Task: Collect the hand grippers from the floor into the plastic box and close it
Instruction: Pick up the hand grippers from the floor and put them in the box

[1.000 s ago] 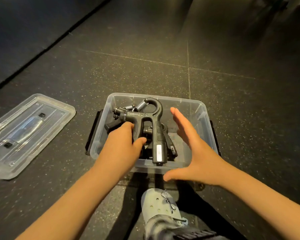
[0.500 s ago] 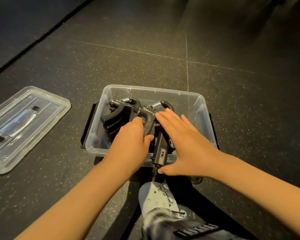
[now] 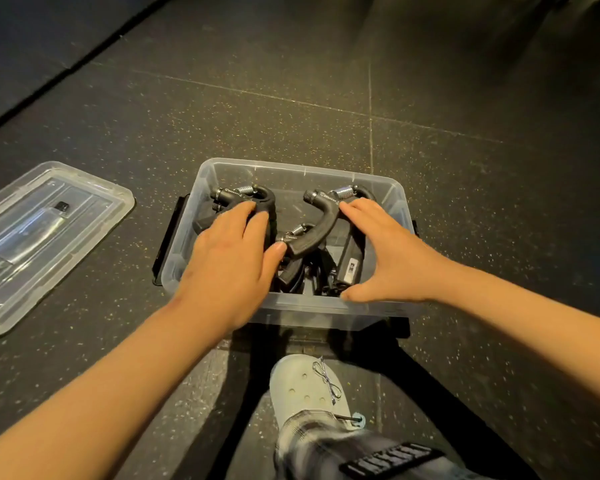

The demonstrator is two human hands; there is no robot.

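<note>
Left hand (image 3: 229,258): palm down inside the plastic box (image 3: 291,167), fingers lightly bent and laid over the far-left gripper (image 3: 257,199), thumb stretched toward the middle of the pile. I see it pressing on the gripper, not clasping it.
Right hand (image 3: 392,258): spread wide and flat, fingertips on the curved handle of the far-right gripper (image 3: 323,209), thumb near the box's near rim. It holds nothing.
Hand grippers (image 3: 305,241): black, with metal springs, piled together in the box, handles crossing. I count at least three; the hands hide the rest. Their arched tops sit close to rim height.
Box: clear, open, on the floor (image 3: 465,209) straight ahead, a black latch (image 3: 168,237) hanging on its left side.
Lid (image 3: 45,233): clear, flat on the floor, well apart to the left of the box.
Floor: dark and speckled; I see no gripper lying loose on it. A pale shoe (image 3: 305,386) sits just below the box's near edge.
Step, as I judge it: settling the pile low enough before fetching the lid.
Risk: the springy, tangled handles could rise again once the hands lift, holding the lid off the rim so the latches miss.
Risk: pressing hard near one wall could tip or slide the light box.
</note>
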